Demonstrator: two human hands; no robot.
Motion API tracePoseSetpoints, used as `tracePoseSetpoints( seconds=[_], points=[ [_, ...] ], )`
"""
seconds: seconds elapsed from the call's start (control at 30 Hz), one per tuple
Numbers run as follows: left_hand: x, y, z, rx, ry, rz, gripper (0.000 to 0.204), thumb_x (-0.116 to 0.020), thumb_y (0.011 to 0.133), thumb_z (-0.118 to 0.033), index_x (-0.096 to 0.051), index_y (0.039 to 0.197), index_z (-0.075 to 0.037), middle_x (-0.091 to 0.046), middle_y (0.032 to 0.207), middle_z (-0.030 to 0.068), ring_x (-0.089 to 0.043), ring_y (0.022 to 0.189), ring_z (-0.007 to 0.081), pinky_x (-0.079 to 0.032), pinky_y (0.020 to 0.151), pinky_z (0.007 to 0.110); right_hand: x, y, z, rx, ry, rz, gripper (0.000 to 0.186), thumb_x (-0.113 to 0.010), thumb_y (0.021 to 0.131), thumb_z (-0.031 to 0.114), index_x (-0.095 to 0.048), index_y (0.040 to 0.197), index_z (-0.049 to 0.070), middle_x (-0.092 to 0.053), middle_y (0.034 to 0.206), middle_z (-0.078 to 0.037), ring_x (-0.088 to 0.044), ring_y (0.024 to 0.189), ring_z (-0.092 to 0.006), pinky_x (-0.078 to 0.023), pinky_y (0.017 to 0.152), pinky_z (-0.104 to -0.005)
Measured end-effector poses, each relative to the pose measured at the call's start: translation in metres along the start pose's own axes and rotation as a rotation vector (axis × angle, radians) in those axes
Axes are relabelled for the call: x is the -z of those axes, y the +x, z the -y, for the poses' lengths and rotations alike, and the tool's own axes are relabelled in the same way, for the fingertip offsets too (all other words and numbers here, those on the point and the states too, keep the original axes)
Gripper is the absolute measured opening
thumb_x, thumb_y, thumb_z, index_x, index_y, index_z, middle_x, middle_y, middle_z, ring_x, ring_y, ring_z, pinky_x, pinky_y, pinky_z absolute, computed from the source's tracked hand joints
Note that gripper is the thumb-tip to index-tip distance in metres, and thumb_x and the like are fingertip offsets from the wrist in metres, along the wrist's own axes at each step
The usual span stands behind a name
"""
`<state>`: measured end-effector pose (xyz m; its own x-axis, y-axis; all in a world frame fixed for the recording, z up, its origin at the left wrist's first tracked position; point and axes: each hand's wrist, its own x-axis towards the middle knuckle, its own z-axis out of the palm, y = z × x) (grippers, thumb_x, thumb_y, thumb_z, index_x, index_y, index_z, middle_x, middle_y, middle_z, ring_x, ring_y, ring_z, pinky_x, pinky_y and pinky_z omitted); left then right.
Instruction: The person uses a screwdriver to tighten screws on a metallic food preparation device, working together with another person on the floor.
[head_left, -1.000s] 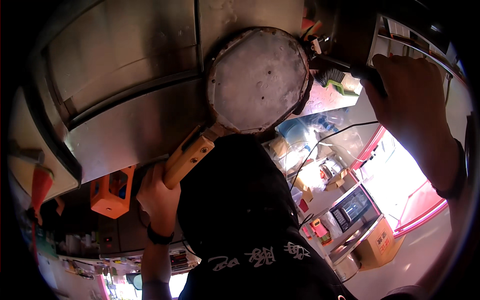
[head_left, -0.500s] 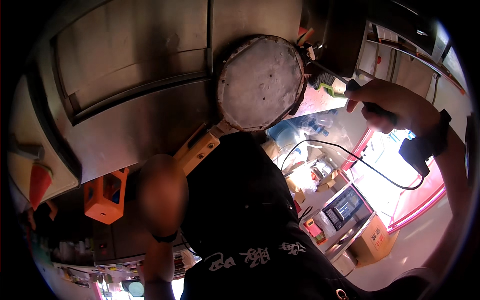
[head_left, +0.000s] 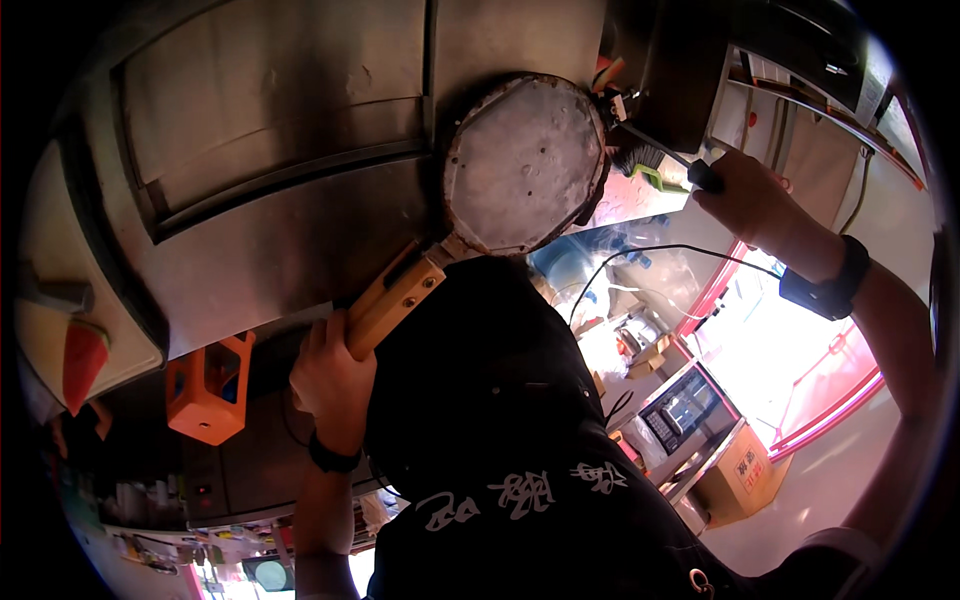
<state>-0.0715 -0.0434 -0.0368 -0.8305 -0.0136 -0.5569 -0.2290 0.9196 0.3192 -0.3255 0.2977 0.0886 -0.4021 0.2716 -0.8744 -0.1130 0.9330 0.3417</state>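
My left hand [head_left: 332, 370] grips the wooden handle [head_left: 395, 300] of a round metal plate [head_left: 525, 165] with a rusty, dark rim. My right hand [head_left: 745, 200] is closed round the black handle [head_left: 704, 177] of a tool; its thin metal shaft [head_left: 655, 142] runs to a small metal fitting [head_left: 615, 105] at the plate's upper right edge. Behind that shaft lies a green-framed dark brush [head_left: 660, 178]. The plate sits above my black apron [head_left: 470, 380], at the edge of a stainless steel counter [head_left: 250, 270].
An orange plastic holder [head_left: 205, 415] hangs under the counter's left edge. A watermelon piece [head_left: 85, 355] rests on a board at far left. To the right are shelves, a cardboard box [head_left: 740, 475], loose cables and plastic bags. Part of another person [head_left: 100, 425] shows at lower left.
The plate has shifted slightly right and down, with my left hand on its handle. My right hand and the tool handle have moved left and down from the upper right.
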Motion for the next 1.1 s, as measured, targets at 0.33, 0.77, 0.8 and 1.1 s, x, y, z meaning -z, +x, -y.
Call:
tracePoseSetpoints(
  seconds=[0.33,0.77,0.8,1.1],
  points=[
    [0.003,-0.001,-0.001,0.043,0.023,0.021,0.034,-0.07,0.063,-0.009,-0.06,0.095,-0.011,-0.062,0.083,0.005,-0.065,0.075,0.0235,-0.055,0.06,0.035,-0.005,-0.001,-0.005,0.224,-0.529,-0.286,0.013,-0.059,0.085,0.011,-0.058,0.091,0.0,-0.066,0.081,-0.018,-0.066,0.072,-0.0332,-0.053,0.066,-0.0424],
    [0.004,0.005,0.003,0.007,-0.024,-0.012,0.032,-0.071,0.066,-0.012,-0.062,0.096,-0.009,-0.062,0.082,0.0052,-0.064,0.072,0.0232,-0.054,0.058,0.034,0.025,-0.019,-0.038,0.078,1.107,0.151,0.026,-0.058,0.091,0.032,-0.058,0.098,0.007,-0.053,0.066,-0.003,-0.028,0.036,-0.0029,-0.02,0.033,-0.0192],
    [0.005,0.003,0.004,0.013,-0.025,-0.018,0.032,-0.071,0.066,-0.012,-0.062,0.096,-0.009,-0.062,0.082,0.0052,-0.064,0.072,0.0232,-0.054,0.058,0.034,0.031,-0.021,-0.032,0.085,1.103,0.149,0.026,-0.058,0.091,0.032,-0.058,0.098,0.007,-0.053,0.066,-0.003,-0.028,0.036,-0.0029,-0.02,0.033,-0.0192],
    [0.001,0.004,0.0,-0.01,-0.012,-0.017,0.029,-0.07,0.067,-0.013,-0.062,0.095,-0.009,-0.063,0.083,0.006,-0.065,0.072,0.0232,-0.054,0.058,0.034,0.03,-0.017,0.013,-0.278,0.6,0.109,0.042,-0.056,0.092,0.036,-0.062,0.07,0.001,-0.051,0.047,-0.004,-0.044,0.033,-0.0084,-0.032,0.035,-0.021]
  ],
)
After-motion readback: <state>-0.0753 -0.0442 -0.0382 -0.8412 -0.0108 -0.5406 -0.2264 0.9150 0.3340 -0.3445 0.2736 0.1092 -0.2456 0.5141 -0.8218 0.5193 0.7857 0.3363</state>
